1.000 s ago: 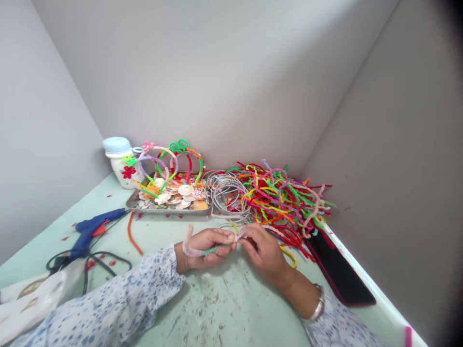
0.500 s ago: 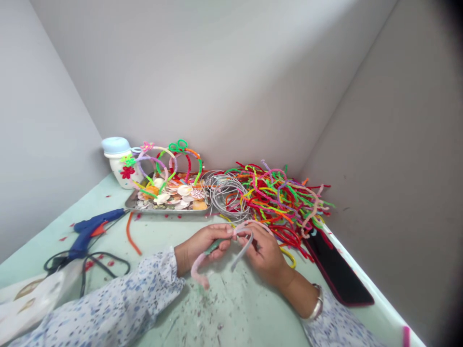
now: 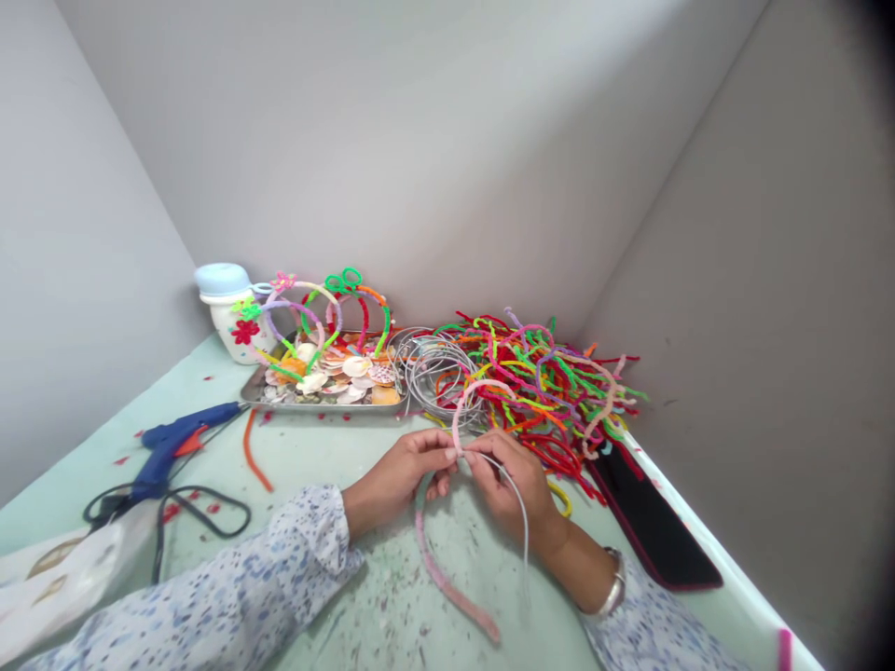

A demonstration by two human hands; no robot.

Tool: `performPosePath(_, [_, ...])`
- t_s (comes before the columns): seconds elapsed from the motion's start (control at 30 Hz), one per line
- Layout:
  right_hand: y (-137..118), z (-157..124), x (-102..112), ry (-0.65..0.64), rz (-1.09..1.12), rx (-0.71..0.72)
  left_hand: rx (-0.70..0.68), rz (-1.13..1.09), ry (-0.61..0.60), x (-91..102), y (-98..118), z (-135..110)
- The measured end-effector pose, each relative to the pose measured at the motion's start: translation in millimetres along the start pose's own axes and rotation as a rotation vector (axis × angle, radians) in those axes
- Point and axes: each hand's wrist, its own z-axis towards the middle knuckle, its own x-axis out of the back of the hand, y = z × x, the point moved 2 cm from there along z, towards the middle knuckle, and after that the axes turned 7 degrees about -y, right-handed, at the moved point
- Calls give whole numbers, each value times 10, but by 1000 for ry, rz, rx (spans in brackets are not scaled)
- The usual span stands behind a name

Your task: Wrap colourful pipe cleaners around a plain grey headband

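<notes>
Across the lower left of the pale green tabletop [image 3: 308,457], flecked with red scraps, lies a white packet [image 3: 90,573], its brown markings too blurred to read. Next come a blue glue gun [image 3: 164,452], a blue-lidded jar [image 3: 230,326] near the grey walls [image 3: 419,140], and a metal tray [image 3: 322,409] of shells. At centre, a fuzzy pink-and-green strip [image 3: 437,573] droops from the left hand [image 3: 404,471], thumb and forefinger pinching its upper end. Just beside, the right hand [image 3: 514,489] pinches the base of an upright pink stem [image 3: 458,410]; a bare grey wire [image 3: 521,503] arcs past its fingers. Rightward sit tangled bright stems [image 3: 545,382] and a black-faced device [image 3: 654,522].
</notes>
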Motion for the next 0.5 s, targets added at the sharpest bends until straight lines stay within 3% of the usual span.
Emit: performPosePath(0.5, [-4, 1, -6, -20, -3, -1, -61, 57, 30, -8, -8, -7])
